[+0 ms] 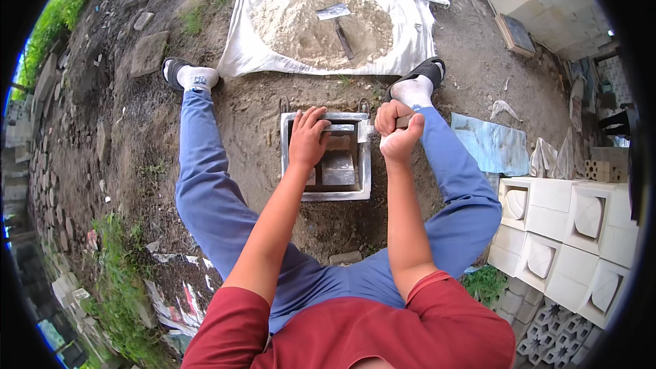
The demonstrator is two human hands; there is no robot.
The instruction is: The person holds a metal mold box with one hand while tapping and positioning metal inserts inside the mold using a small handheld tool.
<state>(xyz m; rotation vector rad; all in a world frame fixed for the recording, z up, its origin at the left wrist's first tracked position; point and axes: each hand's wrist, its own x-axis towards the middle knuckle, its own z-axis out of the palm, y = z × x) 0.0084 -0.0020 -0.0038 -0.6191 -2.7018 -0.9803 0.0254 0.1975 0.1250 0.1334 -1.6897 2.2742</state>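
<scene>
A square metal mould with inner dividers and a pale, worn rim stands on the dirt between my legs. My left hand lies over its upper left part, fingers stretched out across the frame and touching it. Closed in a fist, my right hand grips the brownish handle of a flat-bladed hand tool. Its metal blade reaches the mould's right rim near the upper corner. Wire loops stick up at the mould's far side. Part of the mould's inside is hidden under my left hand.
Beyond my feet, a white sack sheet bears a heap of pale sand with a trowel on it. Stacked pale blocks stand at the right, by a light blue sheet. Stones and grass lie left.
</scene>
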